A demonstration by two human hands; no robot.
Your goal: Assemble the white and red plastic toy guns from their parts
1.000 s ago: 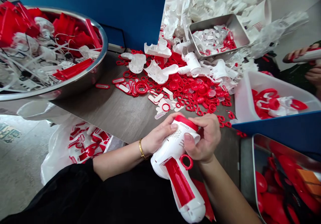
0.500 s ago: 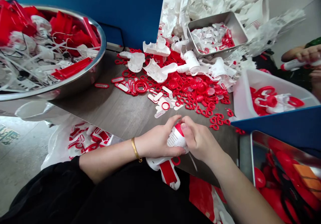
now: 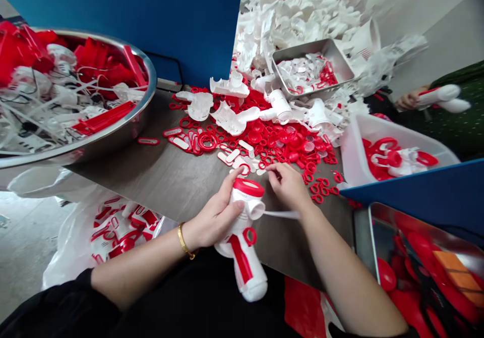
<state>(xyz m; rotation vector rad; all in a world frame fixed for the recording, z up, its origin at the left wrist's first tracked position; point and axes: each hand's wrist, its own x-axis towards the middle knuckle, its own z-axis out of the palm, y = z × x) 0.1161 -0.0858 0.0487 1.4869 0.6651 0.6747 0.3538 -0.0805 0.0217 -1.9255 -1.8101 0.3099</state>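
A white-and-red plastic gun-shaped body (image 3: 242, 222) sits in my left hand (image 3: 217, 212), whose fingers and thumb wrap round its upper barrel. A red ring caps its top end, a short white tube (image 3: 256, 209) sticks out at the side, and a small red ring (image 3: 249, 236) hangs by the handle. From the tube side a pale strip (image 3: 280, 214) runs toward my right wrist. My right hand (image 3: 289, 184) is at the near edge of the pile of small parts, thumb and forefinger close together by white oval pieces (image 3: 260, 171). Whatever lies between those fingertips is too small to make out.
Red rings and caps (image 3: 278, 138) are heaped on the dark table (image 3: 166, 176). A metal basin (image 3: 151, 75) stands left, a metal tray (image 3: 333, 50) behind, a white bin (image 3: 351, 161) right. Below it is another tray (image 3: 372, 237). Another person's hand (image 3: 410, 99) holds a similar white-and-red item.
My right hand has let go of the body and moved up to the small parts. My left hand has turned the body, showing its red ring and side tube. The view has shifted slightly.
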